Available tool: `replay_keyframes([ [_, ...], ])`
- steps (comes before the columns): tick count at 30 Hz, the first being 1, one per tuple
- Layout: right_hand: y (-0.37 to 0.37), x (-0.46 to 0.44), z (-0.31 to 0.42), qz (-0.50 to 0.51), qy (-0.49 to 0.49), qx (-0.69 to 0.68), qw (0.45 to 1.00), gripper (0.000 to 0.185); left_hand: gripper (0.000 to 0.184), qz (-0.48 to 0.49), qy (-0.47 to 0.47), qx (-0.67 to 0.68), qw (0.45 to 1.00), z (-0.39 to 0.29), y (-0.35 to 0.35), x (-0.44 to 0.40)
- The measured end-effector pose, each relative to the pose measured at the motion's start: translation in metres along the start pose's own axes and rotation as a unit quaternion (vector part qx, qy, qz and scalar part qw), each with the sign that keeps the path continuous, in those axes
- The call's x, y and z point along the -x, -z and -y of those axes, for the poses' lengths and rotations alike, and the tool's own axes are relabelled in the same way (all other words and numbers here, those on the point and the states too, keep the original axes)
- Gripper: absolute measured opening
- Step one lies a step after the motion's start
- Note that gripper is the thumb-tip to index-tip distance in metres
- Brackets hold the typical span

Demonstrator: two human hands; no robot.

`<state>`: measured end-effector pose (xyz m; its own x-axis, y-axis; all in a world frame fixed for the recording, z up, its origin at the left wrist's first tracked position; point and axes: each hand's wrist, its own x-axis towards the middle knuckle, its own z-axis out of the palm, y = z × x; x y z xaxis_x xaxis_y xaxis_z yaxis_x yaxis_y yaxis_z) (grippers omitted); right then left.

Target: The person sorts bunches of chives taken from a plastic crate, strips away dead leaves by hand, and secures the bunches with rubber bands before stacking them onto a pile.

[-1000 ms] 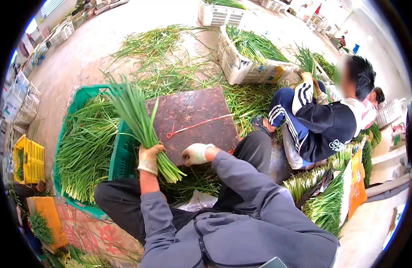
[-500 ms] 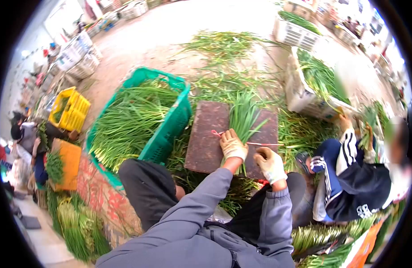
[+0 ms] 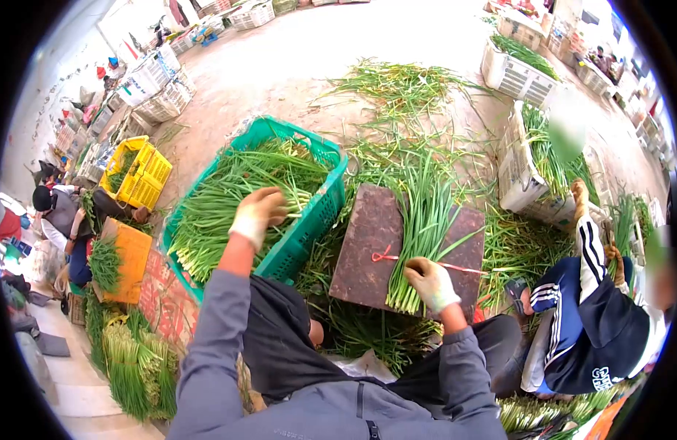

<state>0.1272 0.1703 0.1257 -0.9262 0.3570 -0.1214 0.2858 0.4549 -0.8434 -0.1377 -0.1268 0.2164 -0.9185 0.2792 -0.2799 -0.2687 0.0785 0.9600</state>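
My left hand (image 3: 257, 216), in a pale glove, hovers over the green basket (image 3: 325, 209) with its fingers stretched out and slightly blurred. Long green chives (image 3: 206, 227) fill that basket, and none shows in the hand. On a dark brown board (image 3: 366, 238) in front of me lies a bunch of chives (image 3: 424, 213), its pale stalk ends towards me. A thin pink-red tie (image 3: 383, 255) crosses the board and passes by the bunch. My right hand (image 3: 431, 286), also gloved, has its fingers curled against the lower stalks.
Loose chives (image 3: 397, 88) litter the floor beyond the board. On the right, a person (image 3: 595, 308) sits beside a white crate of greens (image 3: 522, 161). To the left are a yellow crate (image 3: 151, 180), an orange board (image 3: 125, 268) and another seated person (image 3: 63, 213).
My left hand has left the board and moved to the basket on the left. More chives lie on the board, and my right hand has come against their stalks. The view has shifted.
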Motion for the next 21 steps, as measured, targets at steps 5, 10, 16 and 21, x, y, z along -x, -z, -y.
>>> replay_keyframes([
  [5,-0.087,-0.151,0.077,0.0,0.182,0.045,0.982,0.025,0.037,-0.154,-0.044,0.184,0.97,0.048,0.045,0.002],
  [10,-0.154,-0.293,0.139,0.056,0.214,0.181,0.958,0.022,0.023,-0.086,-0.031,0.157,0.983,0.034,0.024,0.014],
  [16,-0.224,-0.389,0.095,0.067,0.182,0.449,0.872,0.029,0.035,0.052,-0.121,-0.215,0.968,0.037,0.004,0.031],
  [21,-0.204,-0.366,0.143,0.112,0.223,0.201,0.947,0.027,0.047,0.143,-0.075,-0.368,0.916,0.027,0.002,0.034],
])
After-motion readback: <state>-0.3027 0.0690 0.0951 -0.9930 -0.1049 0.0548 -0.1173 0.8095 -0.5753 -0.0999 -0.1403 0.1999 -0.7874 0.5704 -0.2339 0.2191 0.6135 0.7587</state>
